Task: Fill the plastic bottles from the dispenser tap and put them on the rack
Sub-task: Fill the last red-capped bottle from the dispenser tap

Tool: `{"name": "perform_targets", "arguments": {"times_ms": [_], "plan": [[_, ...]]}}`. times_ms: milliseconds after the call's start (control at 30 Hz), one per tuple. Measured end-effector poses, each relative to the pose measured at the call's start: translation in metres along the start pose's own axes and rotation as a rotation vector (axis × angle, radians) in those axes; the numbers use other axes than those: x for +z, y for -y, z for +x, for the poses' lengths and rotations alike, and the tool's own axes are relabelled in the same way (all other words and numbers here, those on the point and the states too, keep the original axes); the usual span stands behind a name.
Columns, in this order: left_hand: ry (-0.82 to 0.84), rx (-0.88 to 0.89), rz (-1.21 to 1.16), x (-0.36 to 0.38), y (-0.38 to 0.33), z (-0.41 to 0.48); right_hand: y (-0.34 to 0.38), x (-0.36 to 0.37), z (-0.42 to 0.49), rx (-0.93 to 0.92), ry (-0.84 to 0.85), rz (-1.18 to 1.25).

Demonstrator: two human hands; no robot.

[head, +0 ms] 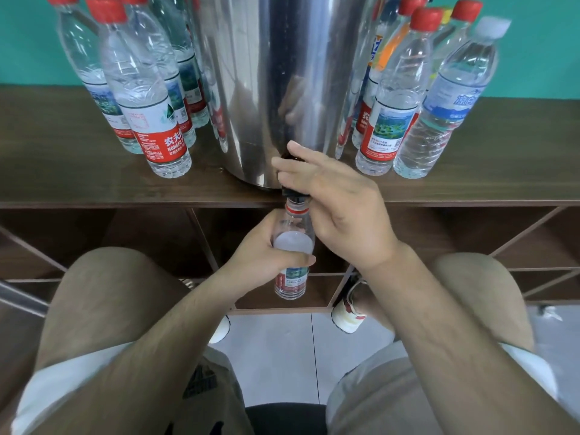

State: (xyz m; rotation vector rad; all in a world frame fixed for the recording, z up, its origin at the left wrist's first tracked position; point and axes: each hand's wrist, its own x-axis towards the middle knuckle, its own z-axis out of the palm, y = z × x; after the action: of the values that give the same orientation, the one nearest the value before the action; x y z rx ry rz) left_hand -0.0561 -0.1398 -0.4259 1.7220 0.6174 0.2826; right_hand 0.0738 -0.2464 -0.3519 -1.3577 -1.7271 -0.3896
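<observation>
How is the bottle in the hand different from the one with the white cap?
The held bottle has no cap; the white-cap bottle is capped. The held bottle's label has red on it; the white-cap bottle's is blue. The left hand grips the held bottle under the tap; the white-cap bottle stands on the shelf. Both are clear plastic.
</observation>
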Motion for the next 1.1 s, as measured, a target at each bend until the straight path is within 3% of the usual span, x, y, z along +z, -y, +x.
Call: {"name": "perform_targets", "arguments": {"times_ms": [133, 267, 367, 467, 1100], "plan": [[0.015, 0.027, -0.009, 0.001, -0.002, -0.003, 0.003, 0.0, -0.009, -0.025, -0.033, 0.023], [0.014, -0.004, -0.016, 0.0, 0.0, -0.002, -0.005, -0.005, -0.022, 0.244, -0.173, 0.173], [0.005, -0.015, -0.018, 0.001, 0.001, -0.001, -0.014, -0.002, -0.028, 0.511, -0.021, 0.276], [0.004, -0.012, -0.035, 0.002, 0.003, 0.0, -0.019, 0.004, -0.03, 0.639, 0.157, 0.32], [0.005, -0.031, 0.0, 0.004, 0.005, 0.002, -0.021, 0.006, -0.012, 0.714, 0.286, 0.378]]}}
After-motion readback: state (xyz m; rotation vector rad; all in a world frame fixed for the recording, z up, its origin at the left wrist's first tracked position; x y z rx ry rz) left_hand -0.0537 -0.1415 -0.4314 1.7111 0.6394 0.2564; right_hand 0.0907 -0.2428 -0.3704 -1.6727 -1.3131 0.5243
